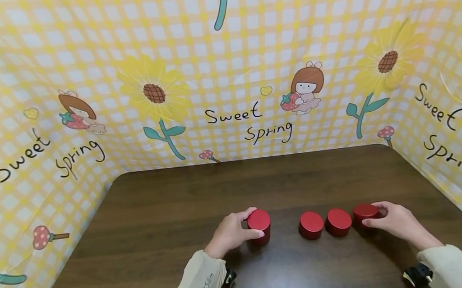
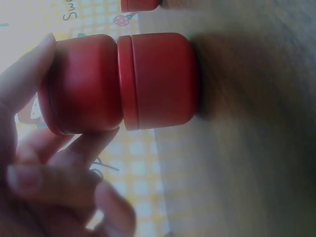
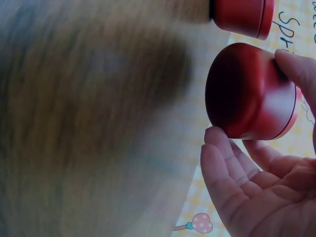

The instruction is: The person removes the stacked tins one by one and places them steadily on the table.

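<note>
Gripping a stack of two red tins [image 1: 259, 225] near the desk's middle, the left hand [image 1: 230, 234] curls thumb and fingers round the upper one. The right hand [image 1: 396, 221] pinches a single red tin [image 1: 365, 212] at the right end of a row, its grip closed on the sides. Two more red tins [image 1: 311, 225] and [image 1: 339, 222] sit between the hands on the dark wooden desk [image 1: 178, 202]. The left sleeve [image 1: 201, 284] reads "Less Slim". The yellow checked backdrop [image 1: 223, 49] repeats "Sweet Spring".
</note>
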Available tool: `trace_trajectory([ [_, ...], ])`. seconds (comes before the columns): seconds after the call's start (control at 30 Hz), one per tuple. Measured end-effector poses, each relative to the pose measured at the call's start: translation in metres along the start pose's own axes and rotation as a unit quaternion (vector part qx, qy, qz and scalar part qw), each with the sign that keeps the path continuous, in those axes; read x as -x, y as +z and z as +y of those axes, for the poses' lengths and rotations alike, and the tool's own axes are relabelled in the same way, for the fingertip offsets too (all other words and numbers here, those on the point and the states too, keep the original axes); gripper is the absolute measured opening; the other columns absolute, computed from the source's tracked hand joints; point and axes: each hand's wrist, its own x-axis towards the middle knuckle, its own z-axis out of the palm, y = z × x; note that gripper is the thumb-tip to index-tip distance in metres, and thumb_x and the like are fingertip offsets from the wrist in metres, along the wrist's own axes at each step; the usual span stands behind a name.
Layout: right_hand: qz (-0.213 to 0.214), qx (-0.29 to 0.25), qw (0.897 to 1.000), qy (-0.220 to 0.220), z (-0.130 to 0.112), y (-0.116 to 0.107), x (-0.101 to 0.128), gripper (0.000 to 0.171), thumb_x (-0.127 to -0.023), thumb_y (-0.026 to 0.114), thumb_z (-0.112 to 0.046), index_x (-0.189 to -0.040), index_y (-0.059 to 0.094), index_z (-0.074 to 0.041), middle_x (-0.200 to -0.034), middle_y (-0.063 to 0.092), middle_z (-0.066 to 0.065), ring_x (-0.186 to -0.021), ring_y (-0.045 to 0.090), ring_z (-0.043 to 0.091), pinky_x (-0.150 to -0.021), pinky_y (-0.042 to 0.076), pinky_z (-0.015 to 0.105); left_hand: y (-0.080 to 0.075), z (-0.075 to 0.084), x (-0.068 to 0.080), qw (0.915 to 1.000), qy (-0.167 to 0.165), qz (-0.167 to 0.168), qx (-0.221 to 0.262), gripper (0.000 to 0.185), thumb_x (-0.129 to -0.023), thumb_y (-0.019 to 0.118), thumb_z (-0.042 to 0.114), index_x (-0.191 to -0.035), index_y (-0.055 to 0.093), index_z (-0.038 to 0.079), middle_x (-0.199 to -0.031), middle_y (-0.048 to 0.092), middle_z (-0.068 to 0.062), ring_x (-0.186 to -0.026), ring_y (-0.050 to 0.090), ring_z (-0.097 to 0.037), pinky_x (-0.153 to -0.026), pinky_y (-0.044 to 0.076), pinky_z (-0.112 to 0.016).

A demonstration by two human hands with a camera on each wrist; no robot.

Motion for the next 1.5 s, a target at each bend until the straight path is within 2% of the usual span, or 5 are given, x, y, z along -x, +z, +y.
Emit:
trace_trajectory([
  [0.83,0.003,0.006,1.0,-0.021,-0.0009,0.0054,0.0012,0.063,-0.075,0.079,-0.031,-0.109,0.054,0.017,-0.089,0.068,0.018,-0.082,0.062,0.028,-0.068,0.046,0.04,-0.0019,0.0002,0.0004,1.0,-0.008,-0.004,-0.005,0.066,-0.078,0.08,0.026,-0.137,0.054,0.008,-0.134,0.055,-0.015,-0.101,0.055,-0.025,-0.075,0.041,-0.037],
  [0.97,0.004,0.006,1.0,-0.025,-0.0002,0.0056,0.0012,0.063,-0.075,0.08,-0.029,-0.108,0.054,0.017,-0.088,0.068,0.017,-0.081,0.062,0.028,-0.069,0.046,0.04,-0.002,-0.0003,0.0007,0.9999,-0.01,-0.004,-0.007,0.066,-0.078,0.08,0.026,-0.136,0.054,0.009,-0.128,0.059,-0.015,-0.091,0.054,-0.022,-0.072,0.04,-0.035],
  [1.17,0.004,0.004,1.0,-0.029,0.0004,0.0078,0.001,0.06,-0.075,0.079,-0.026,-0.108,0.053,0.018,-0.086,0.069,0.017,-0.08,0.063,0.027,-0.069,0.046,0.04,-0.0014,-0.0006,0.0006,0.9998,-0.018,-0.009,-0.003,0.068,-0.078,0.08,0.026,-0.137,0.053,0.01,-0.082,0.065,-0.01,-0.064,0.039,-0.016,-0.066,0.037,-0.032],
  [1.37,0.002,0.004,0.999,-0.032,0.0013,0.0082,0.001,0.06,-0.075,0.08,-0.025,-0.107,0.053,0.018,-0.085,0.069,0.016,-0.079,0.063,0.027,-0.068,0.046,0.039,-0.0014,-0.0014,0.0003,1.0,-0.008,-0.005,-0.003,0.066,-0.078,0.08,0.026,-0.136,0.055,0.009,-0.128,0.059,-0.016,-0.087,0.052,-0.023,-0.072,0.039,-0.036],
  [1.5,-0.005,0.0,1.0,-0.031,0.0014,0.0076,0.0008,0.062,-0.074,0.08,-0.025,-0.108,0.052,0.018,-0.085,0.068,0.016,-0.078,0.063,0.026,-0.068,0.046,0.039,-0.0015,-0.0018,-0.0001,1.0,-0.005,-0.003,-0.002,0.066,-0.077,0.08,0.026,-0.136,0.055,0.008,-0.129,0.059,-0.016,-0.09,0.052,-0.024,-0.072,0.039,-0.035],
])
